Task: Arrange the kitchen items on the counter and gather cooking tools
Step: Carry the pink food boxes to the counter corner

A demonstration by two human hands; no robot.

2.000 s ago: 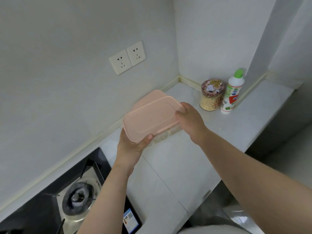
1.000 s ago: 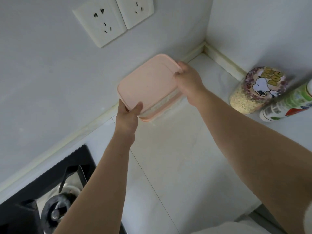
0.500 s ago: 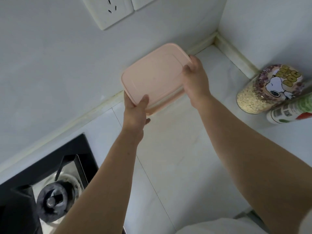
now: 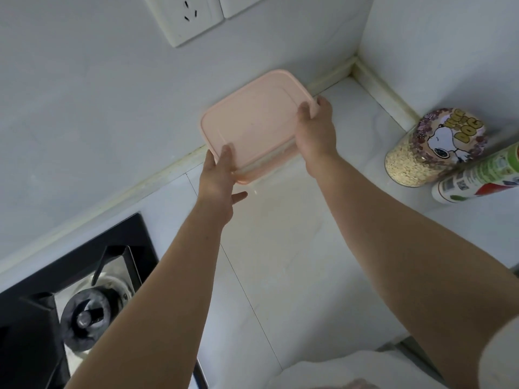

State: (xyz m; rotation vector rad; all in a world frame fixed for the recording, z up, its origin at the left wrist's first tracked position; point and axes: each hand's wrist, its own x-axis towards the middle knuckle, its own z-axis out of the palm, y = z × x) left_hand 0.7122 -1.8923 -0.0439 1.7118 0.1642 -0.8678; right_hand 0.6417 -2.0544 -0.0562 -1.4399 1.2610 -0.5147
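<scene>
In the head view, a pink-lidded container (image 4: 252, 122) is seen at the back edge of the counter (image 4: 280, 248), close against the wall and near the back right corner. Its near left corner is pinched by the left hand (image 4: 217, 178), thumb on the lid. Its right edge is gripped by the right hand (image 4: 317, 133), thumb on top and fingers wrapped round the rim. A pink rim is visible beneath the translucent wall, so a second box may lie under it; this cannot be told. The box is judged light, stiff and smooth, its lid perhaps loose, so it is best held at opposite edges, under the rim. An oat jar (image 4: 427, 153) and a bottle (image 4: 483, 175) stand by the right wall, well apart from the container.
</scene>
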